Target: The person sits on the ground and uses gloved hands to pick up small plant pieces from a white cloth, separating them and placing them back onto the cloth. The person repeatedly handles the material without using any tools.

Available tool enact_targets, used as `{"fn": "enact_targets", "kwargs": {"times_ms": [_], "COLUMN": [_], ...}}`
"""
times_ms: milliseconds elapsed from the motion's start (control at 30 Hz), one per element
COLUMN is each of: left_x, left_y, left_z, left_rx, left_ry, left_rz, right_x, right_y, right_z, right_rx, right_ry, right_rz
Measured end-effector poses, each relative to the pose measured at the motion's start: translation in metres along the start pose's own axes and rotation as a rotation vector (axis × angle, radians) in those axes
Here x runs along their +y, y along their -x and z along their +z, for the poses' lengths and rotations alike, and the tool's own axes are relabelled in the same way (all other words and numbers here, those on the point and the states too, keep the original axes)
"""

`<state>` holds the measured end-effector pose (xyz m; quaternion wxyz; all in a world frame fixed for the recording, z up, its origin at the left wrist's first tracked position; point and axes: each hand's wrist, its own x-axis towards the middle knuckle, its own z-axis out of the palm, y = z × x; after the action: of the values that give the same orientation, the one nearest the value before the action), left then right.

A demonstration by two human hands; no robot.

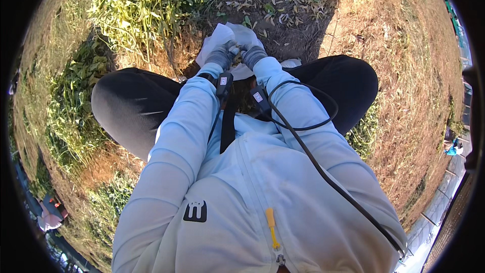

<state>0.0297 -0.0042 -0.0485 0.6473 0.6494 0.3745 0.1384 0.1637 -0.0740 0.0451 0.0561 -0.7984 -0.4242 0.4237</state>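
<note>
A white plastic bag (246, 36) lies with its mouth spread on the ground between my knees. Over it, my left hand (221, 56) and my right hand (253, 55) meet in grey knit gloves, fingers curled inward. A small pale thing (235, 50), possibly a pod, is pinched between their fingertips; its shape is too small to make out. Some yellowish bits (238, 60) show in the bag below the fingers. The bag's lower part is partly hidden by my wrists and sleeves.
Leafy bean-like plants (144, 15) stand ahead on the left, with more (75, 102) beside my left knee. Fallen leaves (288, 7) litter the shaded soil. Dry grass (409, 83) spreads right. A black cable (314, 159) loops over my right arm. People are far off at both sides.
</note>
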Motion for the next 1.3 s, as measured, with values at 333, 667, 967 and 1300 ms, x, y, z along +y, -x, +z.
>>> {"fn": "enact_targets", "kwargs": {"times_ms": [333, 667, 967, 1300], "left_x": [0.067, 0.119, 0.042, -0.011], "left_y": [0.032, 0.041, 0.038, 0.004], "left_z": [-0.001, 0.005, -0.030, -0.035], "left_rx": [0.015, -0.049, 0.127, 0.104], "left_ry": [-0.921, -0.697, -1.002, -0.045], "left_rz": [0.059, -0.411, -0.159, -0.383], "right_x": [0.005, 0.024, -0.019, 0.057], "right_y": [-0.027, -0.039, 0.010, -0.052], "right_z": [0.003, 0.017, -0.019, -0.064], "right_rx": [-0.063, -0.257, -0.047, 0.440], "right_ry": [-0.475, -0.699, -1.180, -2.121], "right_rz": [0.099, 0.302, 0.108, 0.162]}}
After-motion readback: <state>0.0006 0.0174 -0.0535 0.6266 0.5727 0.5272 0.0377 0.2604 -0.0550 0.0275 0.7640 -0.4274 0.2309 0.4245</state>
